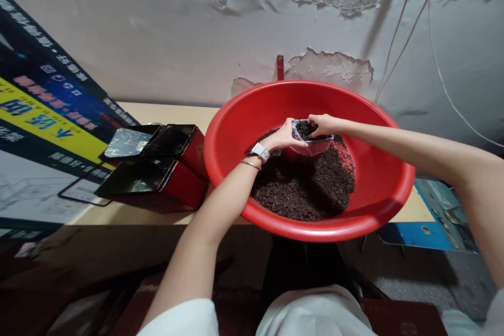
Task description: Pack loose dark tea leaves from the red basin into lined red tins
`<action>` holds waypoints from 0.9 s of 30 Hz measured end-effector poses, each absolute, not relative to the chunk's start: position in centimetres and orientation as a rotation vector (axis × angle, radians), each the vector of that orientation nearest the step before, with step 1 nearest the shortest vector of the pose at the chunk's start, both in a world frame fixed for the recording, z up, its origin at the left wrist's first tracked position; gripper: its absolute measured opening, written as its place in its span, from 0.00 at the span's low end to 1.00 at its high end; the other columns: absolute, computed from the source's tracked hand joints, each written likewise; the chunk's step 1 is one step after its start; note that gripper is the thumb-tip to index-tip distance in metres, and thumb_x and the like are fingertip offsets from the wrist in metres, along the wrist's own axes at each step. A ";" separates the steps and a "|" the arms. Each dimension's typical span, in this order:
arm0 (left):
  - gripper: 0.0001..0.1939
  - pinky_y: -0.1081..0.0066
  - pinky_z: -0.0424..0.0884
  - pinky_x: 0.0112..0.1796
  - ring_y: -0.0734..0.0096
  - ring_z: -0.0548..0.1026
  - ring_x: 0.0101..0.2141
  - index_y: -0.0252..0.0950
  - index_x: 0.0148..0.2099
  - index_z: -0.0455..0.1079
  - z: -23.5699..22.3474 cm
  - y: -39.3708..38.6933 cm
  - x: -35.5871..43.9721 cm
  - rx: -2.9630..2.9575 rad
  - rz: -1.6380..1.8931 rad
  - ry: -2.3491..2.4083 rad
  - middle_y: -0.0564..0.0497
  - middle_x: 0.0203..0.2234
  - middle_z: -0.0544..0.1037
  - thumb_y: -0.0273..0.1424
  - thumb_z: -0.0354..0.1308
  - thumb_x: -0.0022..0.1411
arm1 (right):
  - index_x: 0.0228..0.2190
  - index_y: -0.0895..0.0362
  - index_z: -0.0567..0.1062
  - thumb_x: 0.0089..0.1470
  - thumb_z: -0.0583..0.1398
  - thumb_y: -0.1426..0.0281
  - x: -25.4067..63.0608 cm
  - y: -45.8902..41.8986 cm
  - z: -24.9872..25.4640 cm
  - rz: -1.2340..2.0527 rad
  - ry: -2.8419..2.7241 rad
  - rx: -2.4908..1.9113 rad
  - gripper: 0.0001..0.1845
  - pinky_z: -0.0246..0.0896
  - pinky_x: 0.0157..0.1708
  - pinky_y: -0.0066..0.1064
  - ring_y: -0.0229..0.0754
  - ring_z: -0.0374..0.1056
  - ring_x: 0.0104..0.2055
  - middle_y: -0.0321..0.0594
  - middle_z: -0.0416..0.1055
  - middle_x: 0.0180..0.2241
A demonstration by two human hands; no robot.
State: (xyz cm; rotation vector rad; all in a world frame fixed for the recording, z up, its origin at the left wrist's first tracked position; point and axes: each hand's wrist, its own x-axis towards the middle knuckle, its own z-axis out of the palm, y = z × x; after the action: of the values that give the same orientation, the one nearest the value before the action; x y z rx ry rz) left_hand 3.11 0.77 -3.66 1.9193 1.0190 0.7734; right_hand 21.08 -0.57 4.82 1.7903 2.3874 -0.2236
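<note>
A big red plastic basin holds a wide layer of dark, loose tea leaves. Over these leaves, inside the basin, stands a red tin lined with a clear plastic bag, and dark leaves show in its mouth. My left hand grips the tin's left side, its thumb along the near edge. At the far right of the opening, my right hand is curled with its fingers down among the leaves in the bag. Its fingertips are partly hidden there.
Two red tins with black insides lie on the pale table left of the basin. A printed banner leans at the left. Behind is a peeling wall with hanging cords. A blue panel sits at the right.
</note>
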 end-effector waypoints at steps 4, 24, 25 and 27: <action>0.49 0.53 0.61 0.57 0.45 0.64 0.57 0.31 0.55 0.53 -3.4 0.3 3.4 1.950 0.763 1.024 0.34 0.54 0.63 0.39 0.75 0.35 | 0.51 0.56 0.71 0.49 0.66 0.66 21.3 -0.3 3.5 -0.178 2.379 1.730 0.27 0.63 0.40 0.29 0.47 0.71 0.45 0.44 0.75 0.47; 0.47 0.51 0.63 0.55 0.47 0.67 0.54 0.34 0.53 0.53 -3.4 0.7 2.8 1.901 0.747 1.093 0.36 0.53 0.66 0.39 0.75 0.35 | 0.51 0.54 0.75 0.48 0.65 0.70 19.5 0.1 3.3 -0.179 2.504 1.594 0.26 0.66 0.44 0.31 0.48 0.73 0.47 0.43 0.77 0.47; 0.47 0.51 0.63 0.55 0.47 0.66 0.54 0.34 0.53 0.53 -3.3 0.6 2.7 1.903 0.742 1.090 0.36 0.53 0.66 0.39 0.75 0.35 | 0.49 0.55 0.76 0.48 0.66 0.70 19.8 0.0 3.5 -0.186 2.507 1.632 0.25 0.66 0.44 0.32 0.48 0.73 0.46 0.43 0.77 0.46; 0.47 0.51 0.63 0.55 0.47 0.66 0.55 0.33 0.53 0.53 -3.3 0.6 2.6 1.906 0.732 1.090 0.35 0.53 0.65 0.40 0.74 0.36 | 0.46 0.56 0.77 0.48 0.66 0.68 21.0 -0.1 4.3 -0.250 2.603 1.725 0.21 0.67 0.45 0.33 0.48 0.73 0.45 0.43 0.77 0.43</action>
State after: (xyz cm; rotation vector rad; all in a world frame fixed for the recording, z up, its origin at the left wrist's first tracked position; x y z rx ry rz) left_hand 2.59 0.63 -3.27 1.9064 1.0900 0.7317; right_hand 20.96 -0.07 4.34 1.7252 2.6025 -0.2500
